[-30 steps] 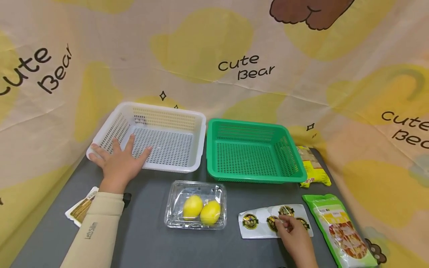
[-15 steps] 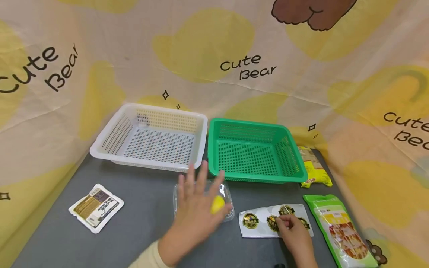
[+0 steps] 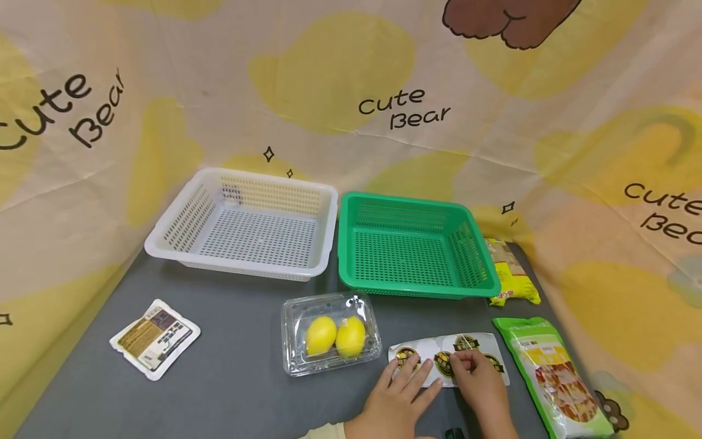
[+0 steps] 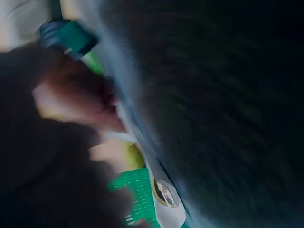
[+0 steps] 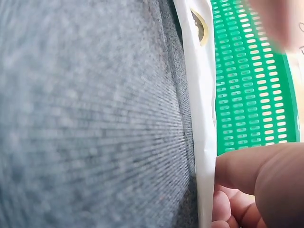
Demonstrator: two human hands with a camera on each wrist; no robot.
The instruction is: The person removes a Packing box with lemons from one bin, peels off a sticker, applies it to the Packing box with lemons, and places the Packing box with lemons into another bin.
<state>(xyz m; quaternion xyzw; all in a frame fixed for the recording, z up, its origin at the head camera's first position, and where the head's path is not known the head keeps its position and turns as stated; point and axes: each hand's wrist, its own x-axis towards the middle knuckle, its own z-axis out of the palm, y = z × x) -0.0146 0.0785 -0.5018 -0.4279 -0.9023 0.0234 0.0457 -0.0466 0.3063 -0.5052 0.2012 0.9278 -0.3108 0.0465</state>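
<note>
A white sheet of round black-and-gold stickers (image 3: 430, 347) lies on the grey table. My left hand (image 3: 392, 399) is over its left end, fingers spread and straight, fingertips at the paper. With curled thumb and forefinger my right hand (image 3: 484, 384) pinches at the sheet beside a middle sticker (image 3: 443, 364); the fingertips partly hide what they hold. In the right wrist view the thumb (image 5: 280, 175) meets the white paper. The left wrist view is dark and blurred. Left of the sheet, a clear lidded plastic box (image 3: 293, 360) contains two lemons (image 3: 350, 337).
A white basket (image 3: 241, 264) and a green basket (image 3: 417, 289) stand at the back. A green food bag (image 3: 565, 378) lies at the right, with a yellow packet (image 3: 512, 280) behind it. A flat white-edged packet (image 3: 156, 338) lies at the left.
My left hand has gone from the white basket, across the lemon box, to the sticker sheet. The box has shifted slightly right and turned. My right hand stays at the sheet.
</note>
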